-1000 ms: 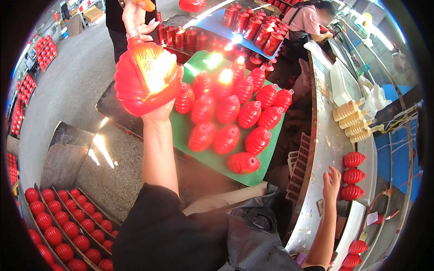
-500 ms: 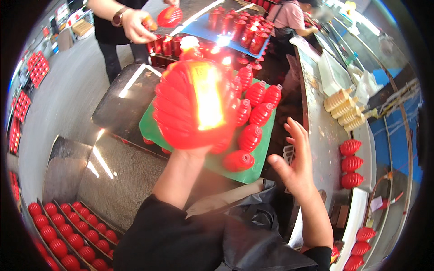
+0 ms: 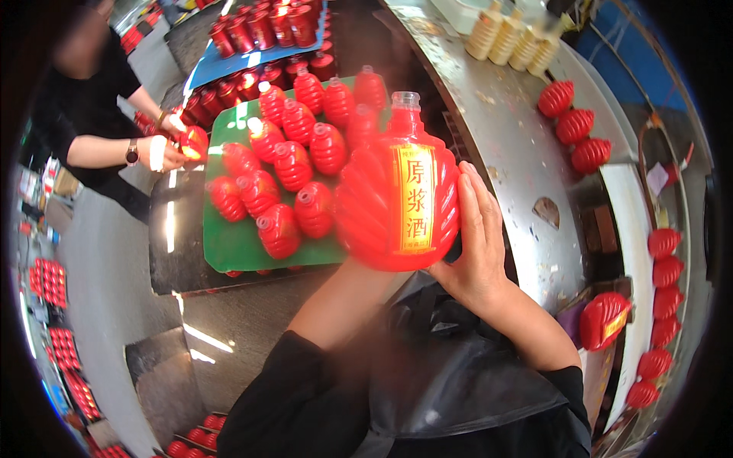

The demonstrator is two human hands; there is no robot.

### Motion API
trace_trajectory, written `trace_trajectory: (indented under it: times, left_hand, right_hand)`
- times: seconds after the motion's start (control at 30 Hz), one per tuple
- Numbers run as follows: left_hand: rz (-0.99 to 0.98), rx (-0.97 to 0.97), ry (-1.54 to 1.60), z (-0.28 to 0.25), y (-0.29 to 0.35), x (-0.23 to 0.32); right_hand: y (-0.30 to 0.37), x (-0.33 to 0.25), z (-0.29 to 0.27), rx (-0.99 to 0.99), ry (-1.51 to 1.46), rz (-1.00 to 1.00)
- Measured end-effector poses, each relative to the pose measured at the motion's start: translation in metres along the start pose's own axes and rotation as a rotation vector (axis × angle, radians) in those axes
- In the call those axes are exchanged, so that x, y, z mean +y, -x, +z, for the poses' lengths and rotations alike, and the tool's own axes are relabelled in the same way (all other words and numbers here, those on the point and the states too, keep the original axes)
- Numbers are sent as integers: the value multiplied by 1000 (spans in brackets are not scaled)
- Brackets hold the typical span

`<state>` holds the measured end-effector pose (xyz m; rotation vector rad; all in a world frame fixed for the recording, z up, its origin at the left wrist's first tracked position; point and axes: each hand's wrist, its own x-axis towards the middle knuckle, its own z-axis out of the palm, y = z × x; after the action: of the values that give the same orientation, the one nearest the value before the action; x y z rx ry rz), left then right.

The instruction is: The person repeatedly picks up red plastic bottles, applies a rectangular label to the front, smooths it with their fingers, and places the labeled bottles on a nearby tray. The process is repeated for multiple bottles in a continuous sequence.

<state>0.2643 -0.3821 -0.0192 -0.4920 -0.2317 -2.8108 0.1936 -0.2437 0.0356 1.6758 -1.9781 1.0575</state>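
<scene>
A red, ribbed, shell-shaped bottle (image 3: pixel 366 198) stands upright in front of me, its clear neck at the top. A yellow label with dark characters (image 3: pixel 416 200) runs down its front. My left hand (image 3: pixel 374 276) holds it from behind and below; only the wrist area shows, the fingers being hidden by the bottle. My right hand (image 3: pixel 481 256) cups the bottle's right side, fingers straight along the edge and thumb near the base. Left of it, several red bottles (image 3: pixel 292 166) without visible front labels stand on a green board (image 3: pixel 221 256).
A person in black (image 3: pixel 99 114) handles a red bottle (image 3: pixel 194 143) at the far left. Red canisters (image 3: pixel 263 27) crowd a blue board behind. Along the right runs a metal bench (image 3: pixel 496 145) with cream bottles (image 3: pixel 504 38), red bottles (image 3: pixel 574 126) and a labelled bottle (image 3: pixel 603 320).
The view has swung to the right. The held bottle has been lowered and its label now faces me squarely. My right hand has come from free air onto the bottle's side.
</scene>
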Motion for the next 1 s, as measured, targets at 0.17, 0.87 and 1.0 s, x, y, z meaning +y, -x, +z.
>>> trace_trajectory:
  times: [0.17,0.87,1.0]
  left_hand:
    - [-125,69,-74,-15,-11,-35]
    - [-392,199,-510,-76,-36,-132]
    - [-408,195,-568,-80,-37,-138]
  right_hand:
    - [39,20,-14,100,81,41]
    - [114,65,-59,72,102,420]
    - [119,70,-62,65,87,449]
